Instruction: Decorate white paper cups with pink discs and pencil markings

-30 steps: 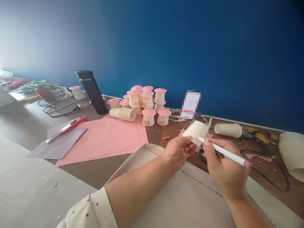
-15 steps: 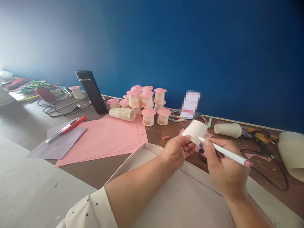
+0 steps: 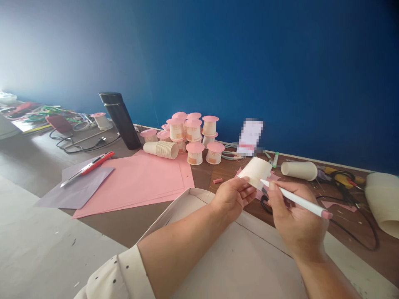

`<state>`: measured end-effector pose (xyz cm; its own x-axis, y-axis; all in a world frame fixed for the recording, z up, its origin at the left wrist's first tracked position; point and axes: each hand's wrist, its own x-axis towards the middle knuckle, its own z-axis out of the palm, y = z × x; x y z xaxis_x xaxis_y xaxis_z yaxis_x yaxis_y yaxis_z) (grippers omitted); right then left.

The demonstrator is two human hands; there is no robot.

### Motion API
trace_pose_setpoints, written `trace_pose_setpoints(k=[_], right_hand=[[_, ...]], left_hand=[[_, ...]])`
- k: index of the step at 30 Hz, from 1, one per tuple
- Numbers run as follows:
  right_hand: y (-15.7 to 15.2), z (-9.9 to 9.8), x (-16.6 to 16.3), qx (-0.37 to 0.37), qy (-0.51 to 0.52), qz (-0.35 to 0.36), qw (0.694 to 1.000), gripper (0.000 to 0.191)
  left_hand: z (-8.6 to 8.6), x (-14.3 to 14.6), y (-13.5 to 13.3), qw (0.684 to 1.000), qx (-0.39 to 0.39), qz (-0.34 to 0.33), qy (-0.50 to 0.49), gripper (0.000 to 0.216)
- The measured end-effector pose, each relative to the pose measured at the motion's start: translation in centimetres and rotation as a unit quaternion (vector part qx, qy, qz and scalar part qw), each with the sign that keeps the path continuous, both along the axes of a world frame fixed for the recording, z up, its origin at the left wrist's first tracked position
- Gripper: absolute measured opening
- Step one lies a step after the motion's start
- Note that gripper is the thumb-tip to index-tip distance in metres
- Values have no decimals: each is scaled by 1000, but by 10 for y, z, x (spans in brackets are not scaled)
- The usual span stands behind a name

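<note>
My left grip (image 3: 230, 200) pinches tilted cup (image 3: 256, 168) near desk's (image 3: 118, 226) front edge; right grip (image 3: 296, 220) closed round marker (image 3: 301, 202). Best: brace cup, stroke lightly.

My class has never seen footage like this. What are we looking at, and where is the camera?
There is no machine: these are a person's bare hands, seen from one head-worn camera looking forward and down. The left hand holds a pale cup; the right hand holds a white marker, its tip close to the cup. On the brown table are pink sheets, a red-handled knife on purple paper, a black bottle, nested cups lying sideways, and pink-topped cups, some stacked.
</note>
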<state>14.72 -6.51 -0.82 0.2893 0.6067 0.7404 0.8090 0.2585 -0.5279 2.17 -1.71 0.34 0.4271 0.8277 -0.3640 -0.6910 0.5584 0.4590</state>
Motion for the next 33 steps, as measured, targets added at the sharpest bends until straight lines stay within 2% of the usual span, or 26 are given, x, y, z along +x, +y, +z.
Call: trace_pose_setpoints(k=[27,33], right_hand=[[-1,2,0,0,11,-5,1000,24],[-1,4,-2,-16,21,2,1000,24]], left_hand=[[-4,1,2,1000,13,-1,5,5],[-5,1,2,1000,20,-5,12,13]])
